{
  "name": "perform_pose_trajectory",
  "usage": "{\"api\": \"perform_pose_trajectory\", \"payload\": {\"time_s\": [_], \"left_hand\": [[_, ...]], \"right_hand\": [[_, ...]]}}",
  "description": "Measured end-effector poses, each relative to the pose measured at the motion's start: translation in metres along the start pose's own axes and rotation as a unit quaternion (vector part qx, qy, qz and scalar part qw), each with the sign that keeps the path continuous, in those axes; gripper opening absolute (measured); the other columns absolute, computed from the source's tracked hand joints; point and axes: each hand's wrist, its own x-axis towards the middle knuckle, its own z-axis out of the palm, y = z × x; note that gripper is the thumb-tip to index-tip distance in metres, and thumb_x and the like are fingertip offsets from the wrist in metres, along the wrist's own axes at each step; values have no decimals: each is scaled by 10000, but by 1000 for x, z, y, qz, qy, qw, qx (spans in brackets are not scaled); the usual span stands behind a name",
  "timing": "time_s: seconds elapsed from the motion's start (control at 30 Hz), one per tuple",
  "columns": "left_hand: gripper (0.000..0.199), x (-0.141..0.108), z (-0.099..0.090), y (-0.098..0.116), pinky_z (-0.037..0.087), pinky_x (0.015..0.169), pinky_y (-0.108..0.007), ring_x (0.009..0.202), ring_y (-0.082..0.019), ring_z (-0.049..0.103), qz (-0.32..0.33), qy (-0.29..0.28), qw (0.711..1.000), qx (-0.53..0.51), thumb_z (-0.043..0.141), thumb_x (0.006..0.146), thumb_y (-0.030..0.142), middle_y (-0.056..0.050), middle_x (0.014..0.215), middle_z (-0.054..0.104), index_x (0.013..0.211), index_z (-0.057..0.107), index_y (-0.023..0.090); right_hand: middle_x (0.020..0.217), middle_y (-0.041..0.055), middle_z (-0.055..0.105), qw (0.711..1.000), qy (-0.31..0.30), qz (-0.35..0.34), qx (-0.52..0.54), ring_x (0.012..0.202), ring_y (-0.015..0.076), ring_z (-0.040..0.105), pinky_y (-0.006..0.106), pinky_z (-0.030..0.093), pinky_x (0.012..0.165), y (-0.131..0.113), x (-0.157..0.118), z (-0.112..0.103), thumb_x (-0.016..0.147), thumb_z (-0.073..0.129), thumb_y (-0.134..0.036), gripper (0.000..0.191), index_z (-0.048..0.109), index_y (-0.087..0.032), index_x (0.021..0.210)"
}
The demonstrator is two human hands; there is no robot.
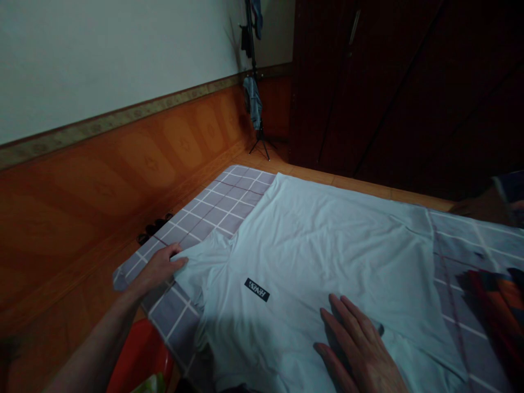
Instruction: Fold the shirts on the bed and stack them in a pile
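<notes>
A pale T-shirt (311, 240) lies spread out, with a small dark lettered label (257, 290) on its chest. At the left, my left hand (164, 263) pinches the end of a sleeve between thumb and fingers. My right hand (362, 349) is palm down over the body of the shirt, its fingers stretched and slightly apart; whether the palm presses on the cloth is hard to tell. Beneath the shirt is a grey checked sheet (229, 204), showing along the left and right sides. The shirt's near edge runs out of view at the bottom.
Dark red and orange folded cloth (491, 300) lies at the right. A red plastic container (141, 355) stands low at the left. Shoes (153, 229) sit by the tiled wall. Behind are a coat stand (254, 103) with clothes and a dark wardrobe (368, 93).
</notes>
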Motion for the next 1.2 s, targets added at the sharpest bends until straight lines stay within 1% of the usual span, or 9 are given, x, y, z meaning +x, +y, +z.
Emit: {"api": "perform_pose_trajectory", "payload": {"time_s": [0.13, 0.23, 0.27, 0.37, 0.47, 0.6, 0.7, 0.93, 1.2], "left_hand": [[143, -17, -2, 53, 447, 741, -282, 875, -201, 580, 118, 18, 992, -34, 500, 755, 329, -20, 904, 619, 714, 440, 206], [26, -40, 13, 84, 428, 856, -286, 1002, -184, 564, 252, -105, 962, -9, 471, 803, 204, -36, 1056, 614, 812, 495, 207], [91, -47, 19, 90, 426, 868, -287, 1002, -176, 566, 282, -159, 946, 10, 464, 815, 180, -32, 1068, 613, 876, 522, 215], [283, -59, 30, 94, 409, 929, -316, 1061, -188, 548, 295, -239, 923, 62, 520, 837, 215, -32, 1157, 588, 1117, 518, 253], [415, -61, 27, 89, 387, 963, -354, 1129, -227, 501, 266, -228, 931, 105, 612, 806, 308, -46, 1217, 546, 1197, 485, 255], [263, -61, 19, 81, 423, 861, -336, 1002, -220, 526, 244, -243, 924, 165, 627, 758, 232, -29, 1049, 563, 1012, 559, 228], [232, -65, 23, 73, 417, 842, -338, 970, -217, 518, 229, -217, 931, 185, 594, 736, 168, -38, 1036, 546, 961, 559, 213], [151, -70, 30, 62, 420, 793, -287, 911, -181, 550, 245, -233, 931, 138, 511, 800, 143, -15, 932, 596, 916, 571, 219], [273, 4, 34, 95, 439, 861, -286, 981, -175, 574, 313, -84, 943, 81, 398, 892, 180, -45, 1063, 599, 1079, 592, 216]], "right_hand": [[1286, 170, 534, 1000, 4, -4, -4, 1210, 348, 458, 443, 528, 839, 1, -1, 0, 872, 518, -474, 436, 637, -128, 1109], [1281, 169, 538, 1000, 6, -3, 1, 1204, 345, 463, 445, 529, 839, 1, -3, 1, 872, 523, -464, 422, 639, -128, 1101], [1281, 165, 539, 1000, 2, -1, 2, 1203, 344, 464, 446, 530, 838, 1, -3, 1, 870, 526, -464, 419, 639, -134, 1102], [1287, 153, 538, 1000, -6, 4, 1, 1206, 341, 460, 444, 528, 840, 0, -3, 1, 863, 535, -468, 415, 637, -150, 1111], [1297, 155, 530, 1000, 0, 6, 5, 1217, 341, 449, 438, 523, 848, 0, -3, 1, 861, 540, -467, 426, 632, -145, 1124], [1300, 151, 528, 1000, -5, 3, 3, 1219, 339, 448, 442, 518, 852, 0, -3, 2, 864, 536, -459, 408, 639, -149, 1107], [1306, 157, 522, 1000, -6, -1, 3, 1227, 345, 437, 455, 515, 854, 0, -4, 2, 867, 531, -454, 416, 633, -138, 1118], [1302, 162, 522, 1000, -6, -1, 3, 1228, 345, 434, 454, 518, 844, 1, -4, 3, 868, 525, -473, 439, 631, -128, 1117], [1298, 159, 528, 1000, -1, -1, 8, 1223, 336, 444, 439, 510, 856, -1, -3, 0, 870, 531, -442, 414, 631, -130, 1123]]}}
